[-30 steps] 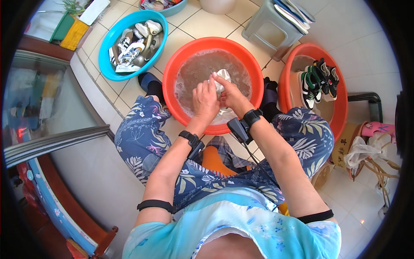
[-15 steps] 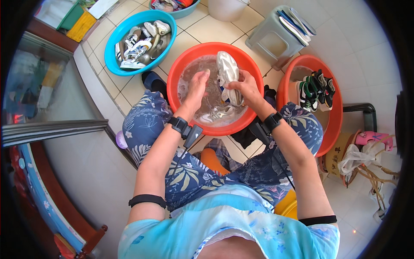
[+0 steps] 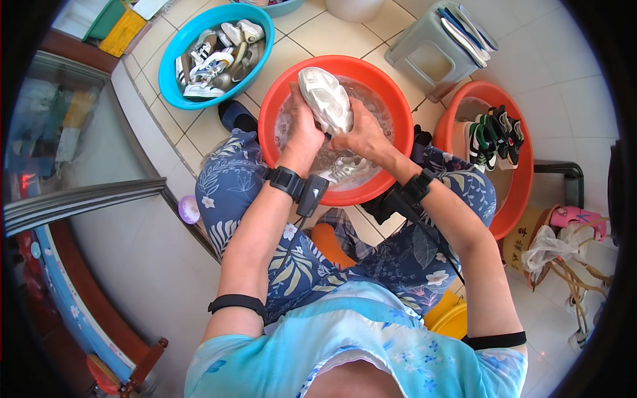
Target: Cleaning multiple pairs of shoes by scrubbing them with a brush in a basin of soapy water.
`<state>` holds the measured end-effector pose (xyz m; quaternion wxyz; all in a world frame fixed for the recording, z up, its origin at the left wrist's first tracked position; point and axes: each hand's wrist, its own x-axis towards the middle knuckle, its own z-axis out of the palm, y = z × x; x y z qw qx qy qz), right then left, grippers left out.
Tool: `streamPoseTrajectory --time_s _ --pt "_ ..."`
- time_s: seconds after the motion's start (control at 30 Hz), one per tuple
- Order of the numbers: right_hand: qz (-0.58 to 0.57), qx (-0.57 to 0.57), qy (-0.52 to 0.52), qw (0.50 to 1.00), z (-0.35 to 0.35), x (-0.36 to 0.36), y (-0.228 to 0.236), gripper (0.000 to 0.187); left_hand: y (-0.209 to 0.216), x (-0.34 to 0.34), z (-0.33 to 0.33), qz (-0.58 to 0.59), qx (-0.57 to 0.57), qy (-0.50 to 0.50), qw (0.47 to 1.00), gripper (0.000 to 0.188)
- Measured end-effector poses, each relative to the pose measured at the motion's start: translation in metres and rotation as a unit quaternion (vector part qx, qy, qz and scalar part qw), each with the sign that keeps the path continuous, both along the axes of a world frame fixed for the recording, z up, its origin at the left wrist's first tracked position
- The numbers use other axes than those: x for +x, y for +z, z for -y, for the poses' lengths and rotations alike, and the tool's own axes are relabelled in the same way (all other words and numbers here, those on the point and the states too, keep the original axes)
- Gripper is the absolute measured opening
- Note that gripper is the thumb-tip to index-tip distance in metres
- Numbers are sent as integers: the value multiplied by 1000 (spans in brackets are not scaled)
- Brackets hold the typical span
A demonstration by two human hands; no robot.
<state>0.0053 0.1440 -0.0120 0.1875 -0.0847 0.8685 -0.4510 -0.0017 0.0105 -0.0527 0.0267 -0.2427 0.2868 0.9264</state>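
A wet white shoe (image 3: 325, 96) is held sole up over the red basin (image 3: 389, 74) between my knees. My left hand (image 3: 304, 126) grips its left side, and my right hand (image 3: 363, 132) has the fingers and thumb closed on its right lower end. Murky, sudsy water fills the basin. Another pale shoe (image 3: 346, 167) lies partly under the water near the basin's front edge. The undersides of my fingers are hidden by the shoe.
A blue basin (image 3: 172, 51) full of shoes stands at the far left. On the right, an orange-red basin (image 3: 519, 196) carries dark striped shoes (image 3: 493, 136) at its rim. Behind it is a grey plastic stool (image 3: 424, 58) with insoles (image 3: 464, 36) on top. A glass door (image 3: 60, 132) lies left.
The shoe has moved left and tilted toward the left. My left hand, free before, has taken hold of it; my right hand still grips it.
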Motion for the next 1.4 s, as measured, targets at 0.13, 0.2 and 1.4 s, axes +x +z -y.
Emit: streamPoseTrajectory --time_s 0.13,0.2,1.4 --pt "14 44 -2 999 4 -1 -7 67 -8 -4 -3 -7 36 24 999 77" --pt "-27 89 7 996 6 1 -6 55 -42 -15 -1 -14 87 41 995 63" --pt "-77 157 15 985 16 10 6 53 -85 -25 1 -311 228 -78 919 21"
